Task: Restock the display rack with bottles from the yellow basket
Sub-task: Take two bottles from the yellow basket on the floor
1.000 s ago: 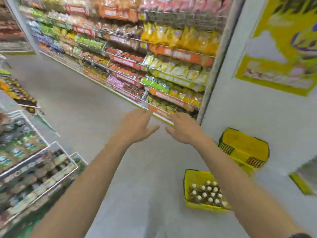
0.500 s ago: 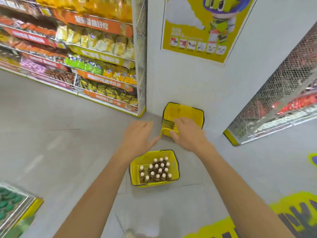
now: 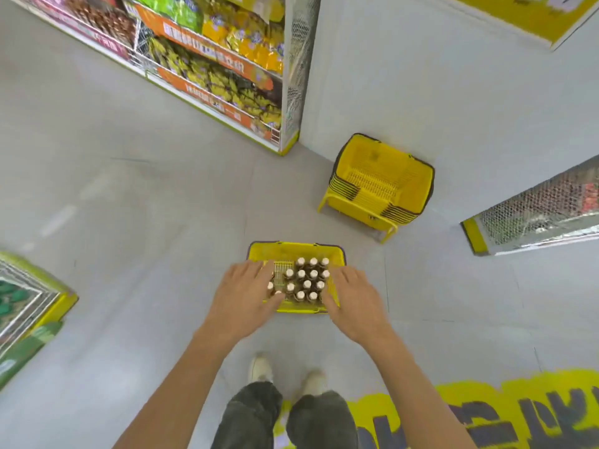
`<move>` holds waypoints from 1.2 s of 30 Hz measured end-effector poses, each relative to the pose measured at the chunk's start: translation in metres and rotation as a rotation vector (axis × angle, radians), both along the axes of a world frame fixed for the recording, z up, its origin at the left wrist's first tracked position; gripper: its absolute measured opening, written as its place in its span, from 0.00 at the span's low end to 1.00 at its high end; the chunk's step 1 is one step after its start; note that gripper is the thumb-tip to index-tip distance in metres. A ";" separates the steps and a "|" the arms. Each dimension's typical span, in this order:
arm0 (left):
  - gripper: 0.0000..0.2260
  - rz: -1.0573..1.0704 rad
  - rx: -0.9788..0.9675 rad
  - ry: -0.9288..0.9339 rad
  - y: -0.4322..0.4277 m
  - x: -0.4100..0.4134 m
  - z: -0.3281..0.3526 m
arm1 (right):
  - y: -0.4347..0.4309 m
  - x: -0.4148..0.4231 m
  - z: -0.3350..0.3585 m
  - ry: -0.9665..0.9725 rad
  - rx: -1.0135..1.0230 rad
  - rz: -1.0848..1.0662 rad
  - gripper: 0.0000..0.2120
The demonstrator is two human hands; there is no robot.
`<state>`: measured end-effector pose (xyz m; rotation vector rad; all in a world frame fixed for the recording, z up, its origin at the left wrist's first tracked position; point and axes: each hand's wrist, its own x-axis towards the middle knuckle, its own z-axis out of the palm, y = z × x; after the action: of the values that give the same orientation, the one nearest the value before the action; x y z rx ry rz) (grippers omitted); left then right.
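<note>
The yellow basket [image 3: 293, 247] is sitting on the floor [image 3: 129, 205], with the brown bottles [image 3: 307, 280] standing upright inside it, white caps up. The left hand [image 3: 243, 298] is hovering over the basket's left side and the right hand [image 3: 353, 303] over its right side, fingers [image 3: 345, 280] spread wide and holding nothing. Beyond the basket, to its right, a stack of empty baskets [image 3: 379, 183] is standing against the wall [image 3: 421, 92].

Hands [image 3: 241, 298] [image 3: 351, 303] over yellow basket [image 3: 259, 251] of bottles [image 3: 307, 279]
</note>
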<state>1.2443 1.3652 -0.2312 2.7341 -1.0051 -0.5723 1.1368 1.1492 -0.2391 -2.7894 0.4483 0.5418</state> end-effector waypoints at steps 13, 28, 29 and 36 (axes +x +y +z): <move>0.25 0.150 -0.029 0.084 -0.049 0.077 -0.397 | -0.062 0.106 -0.419 0.038 0.115 0.024 0.25; 0.13 0.421 -0.185 0.206 -0.060 0.115 -0.690 | -0.102 0.187 -0.650 0.007 0.065 0.149 0.16; 0.13 0.448 -0.222 0.224 -0.059 0.114 -0.691 | -0.103 0.189 -0.649 0.015 0.066 0.148 0.16; 0.09 0.566 -0.424 0.267 -0.076 0.126 -0.702 | -0.100 0.198 -0.659 -0.097 0.127 0.017 0.09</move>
<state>1.3704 1.2894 -0.9334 2.3200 -0.2276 -0.5246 1.3344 1.0496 -0.8977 -2.6853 0.3571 0.4214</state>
